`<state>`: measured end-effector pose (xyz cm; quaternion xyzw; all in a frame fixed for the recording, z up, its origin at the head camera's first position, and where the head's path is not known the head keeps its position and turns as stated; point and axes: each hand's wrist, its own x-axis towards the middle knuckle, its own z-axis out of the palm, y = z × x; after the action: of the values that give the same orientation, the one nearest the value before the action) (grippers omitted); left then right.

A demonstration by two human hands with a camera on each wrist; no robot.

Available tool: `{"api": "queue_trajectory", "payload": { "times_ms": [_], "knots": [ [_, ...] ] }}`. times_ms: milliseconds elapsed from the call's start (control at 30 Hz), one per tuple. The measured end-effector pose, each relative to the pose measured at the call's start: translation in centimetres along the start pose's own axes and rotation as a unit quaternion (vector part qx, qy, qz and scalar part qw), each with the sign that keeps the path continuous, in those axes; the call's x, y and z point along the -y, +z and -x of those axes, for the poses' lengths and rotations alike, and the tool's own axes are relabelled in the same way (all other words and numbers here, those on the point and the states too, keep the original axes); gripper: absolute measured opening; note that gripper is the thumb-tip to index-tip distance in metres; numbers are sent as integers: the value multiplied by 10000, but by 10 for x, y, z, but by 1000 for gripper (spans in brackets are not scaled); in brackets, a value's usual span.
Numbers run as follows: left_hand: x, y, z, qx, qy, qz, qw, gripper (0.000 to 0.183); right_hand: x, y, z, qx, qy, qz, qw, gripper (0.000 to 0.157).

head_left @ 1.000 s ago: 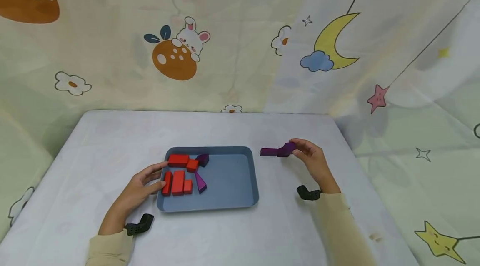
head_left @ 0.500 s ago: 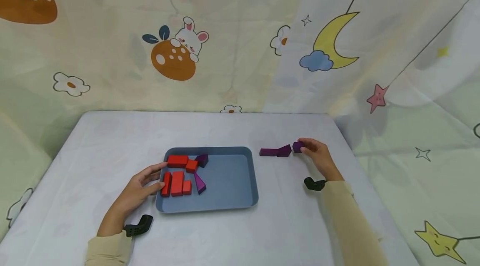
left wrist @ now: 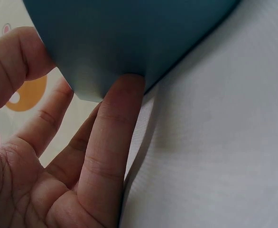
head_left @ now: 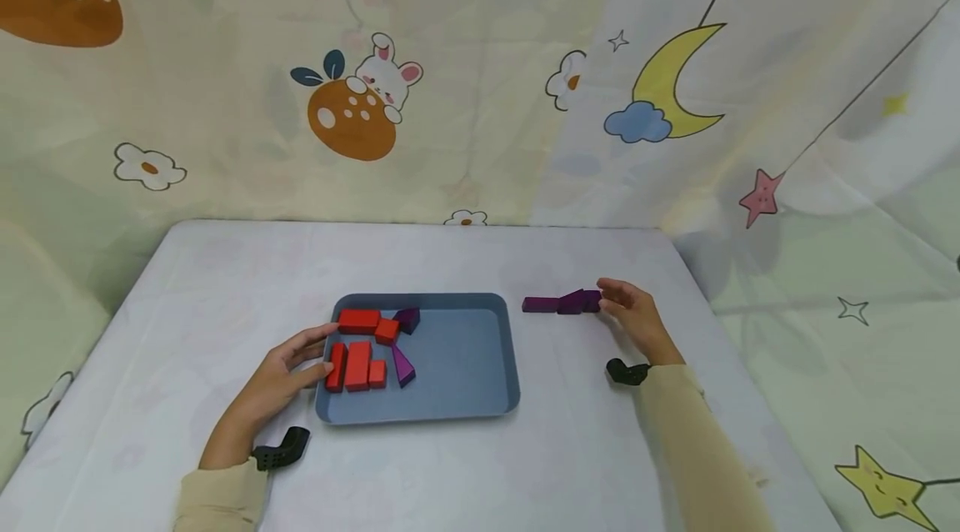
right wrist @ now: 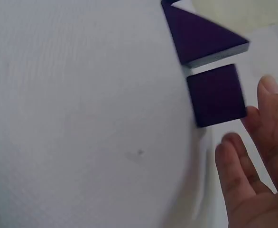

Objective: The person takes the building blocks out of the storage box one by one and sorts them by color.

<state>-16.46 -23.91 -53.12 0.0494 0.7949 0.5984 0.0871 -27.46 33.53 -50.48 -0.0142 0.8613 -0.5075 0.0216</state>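
Observation:
My left hand [head_left: 288, 369] holds the left end of a blue-grey tray [head_left: 480, 409], thumb at its rim; in the left wrist view a fingertip presses the tray's outer wall [left wrist: 177, 33]. Red blocks [head_left: 357, 365] lie at the tray's left side, beside a dark purple block [head_left: 407, 319] and a slim purple triangle [head_left: 403, 367]. Right of the tray, purple blocks form a row: a long bar [head_left: 540, 304], a triangular block [head_left: 572, 302] and a square-faced block [right wrist: 217, 96]. My right hand [head_left: 636, 315] is at the row's right end, fingers extended and loose, holding nothing.
A white cloth covers the table [head_left: 450, 474]. Behind it hangs a printed curtain [head_left: 480, 98] with cartoon figures. A black wrist device [head_left: 281, 450] sits on the left wrist and another wrist device [head_left: 627, 372] on the right.
The right hand drew the square-faced block off to the right, then set it against the triangular block and released it. The left hand and tray stay in place.

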Motion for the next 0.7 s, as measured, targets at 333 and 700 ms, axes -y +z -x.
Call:
{"api": "queue_trajectory", "payload": {
  "times_ms": [333, 700],
  "knots": [
    [-3, -1, 0, 30, 6, 68, 10000, 65, 38, 13, 16, -444, -538, -292, 9971, 48],
    [-3, -2, -1, 1, -7, 34, 10000, 63, 82, 63, 19, 273, -1170, -601, 9909, 41]
  ]
}}
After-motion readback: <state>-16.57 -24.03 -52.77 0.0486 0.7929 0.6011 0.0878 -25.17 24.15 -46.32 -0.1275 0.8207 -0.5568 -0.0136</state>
